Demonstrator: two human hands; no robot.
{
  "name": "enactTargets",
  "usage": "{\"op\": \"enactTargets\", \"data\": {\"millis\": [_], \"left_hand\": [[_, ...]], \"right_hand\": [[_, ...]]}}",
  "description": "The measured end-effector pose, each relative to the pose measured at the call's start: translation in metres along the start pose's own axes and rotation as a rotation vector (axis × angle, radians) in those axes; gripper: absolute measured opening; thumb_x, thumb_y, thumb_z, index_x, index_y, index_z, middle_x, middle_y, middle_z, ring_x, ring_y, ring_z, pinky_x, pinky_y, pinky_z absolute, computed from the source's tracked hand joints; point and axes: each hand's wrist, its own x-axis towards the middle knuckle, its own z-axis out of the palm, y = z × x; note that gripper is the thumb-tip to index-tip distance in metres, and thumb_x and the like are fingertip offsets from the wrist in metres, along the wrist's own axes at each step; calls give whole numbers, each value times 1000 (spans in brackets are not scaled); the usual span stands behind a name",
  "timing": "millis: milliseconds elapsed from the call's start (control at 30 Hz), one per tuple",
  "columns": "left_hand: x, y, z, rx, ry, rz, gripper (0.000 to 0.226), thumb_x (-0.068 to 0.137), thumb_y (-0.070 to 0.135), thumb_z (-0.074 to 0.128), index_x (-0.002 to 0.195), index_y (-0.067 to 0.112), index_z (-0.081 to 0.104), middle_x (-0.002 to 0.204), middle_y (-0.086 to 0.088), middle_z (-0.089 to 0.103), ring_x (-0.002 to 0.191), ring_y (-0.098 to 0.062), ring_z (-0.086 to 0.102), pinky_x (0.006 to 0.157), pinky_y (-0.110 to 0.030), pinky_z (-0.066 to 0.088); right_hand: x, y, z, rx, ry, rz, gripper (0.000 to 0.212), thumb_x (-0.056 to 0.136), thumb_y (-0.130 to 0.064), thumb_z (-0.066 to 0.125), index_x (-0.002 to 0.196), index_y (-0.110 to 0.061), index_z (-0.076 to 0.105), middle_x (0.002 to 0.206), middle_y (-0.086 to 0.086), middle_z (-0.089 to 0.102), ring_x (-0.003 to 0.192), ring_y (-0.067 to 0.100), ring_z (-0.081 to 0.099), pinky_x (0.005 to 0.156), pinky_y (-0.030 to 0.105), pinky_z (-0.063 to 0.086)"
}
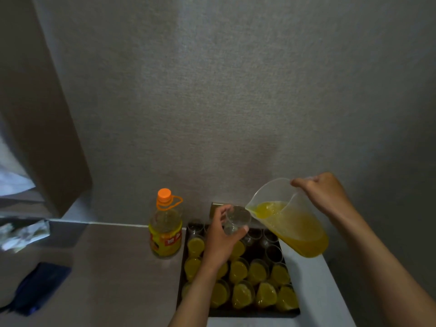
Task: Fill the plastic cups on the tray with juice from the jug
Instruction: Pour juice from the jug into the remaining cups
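Observation:
My left hand (220, 241) grips an empty clear plastic cup (237, 219) above the dark tray (181, 274). My right hand (323, 193) holds the handle of a clear jug (292, 223) of orange juice, tilted so its spout touches the cup's rim. Several cups filled with juice (240, 293) stand in the tray's near rows. A few empty cups (273, 252) stand in its far right part. My left arm hides some of the cups.
A juice bottle with an orange cap (165, 228) stands just left of the tray, nearly empty. A dark blue object (37, 289) lies at the near left of the grey counter. The wall rises right behind the tray. A white surface (316, 291) borders the tray's right side.

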Motion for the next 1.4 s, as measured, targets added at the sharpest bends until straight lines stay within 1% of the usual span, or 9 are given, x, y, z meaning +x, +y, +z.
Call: {"op": "enactTargets", "data": {"millis": [133,200,300,467,700,933,1067,1233,1400], "left_hand": [[0,-1,0,5,-2,-7,60,83,30,82,129,46,47,135,29,49,125,2,45,96,-21,42],[0,-1,0,2,-9,-4,60,83,28,82,130,43,48,130,32,50,120,9,46,87,-11,40],[-1,-2,-1,-1,-14,-6,59,84,26,82,130,40,49,127,34,51,113,21,44,80,-4,39],[-1,-5,0,-11,-7,-17,58,83,26,82,128,42,49,128,33,52,116,18,44,82,-7,39],[-1,-9,-1,3,-10,-26,59,83,27,82,130,39,49,127,31,51,114,15,45,79,-7,39],[2,-17,-1,1,11,-47,58,81,26,84,122,47,49,127,31,52,120,6,48,92,-19,43],[2,-17,-1,5,8,-36,57,82,26,83,121,49,47,128,32,50,117,11,45,87,-12,40],[2,-18,-1,14,9,-30,58,82,26,83,123,46,48,127,34,50,114,16,44,86,-9,38],[2,-19,-1,12,10,-28,58,83,25,83,122,47,47,127,33,50,113,16,44,85,-10,38]], "right_hand": [[-1,-1,-1,-45,-15,-18,48,89,-37,72,59,-1,57,53,7,52,59,36,58,69,50,54],[-1,-2,0,-57,-5,-24,50,88,-38,72,71,8,64,75,22,71,79,42,70,81,54,57],[-2,-5,1,-71,2,-18,49,87,-39,72,94,9,70,107,28,69,101,44,68,90,57,55],[-1,-7,-1,-83,-4,0,46,87,-39,72,69,3,65,78,25,70,80,40,70,80,54,56],[-2,-15,-4,-82,16,-3,50,87,-37,73,91,12,68,93,29,70,90,44,68,80,53,56],[-5,-22,-5,-77,6,15,50,87,-35,73,97,13,68,104,31,69,99,45,67,87,55,55],[-4,-23,-5,-77,15,17,50,86,-36,74,90,14,66,98,31,69,95,45,67,84,53,56],[-5,-23,-6,-67,8,14,44,85,-35,74,61,-4,56,60,18,56,66,39,64,80,56,56],[-4,-23,-7,-66,15,14,52,83,-37,74,88,14,66,84,29,70,91,46,68,82,54,56]]}}
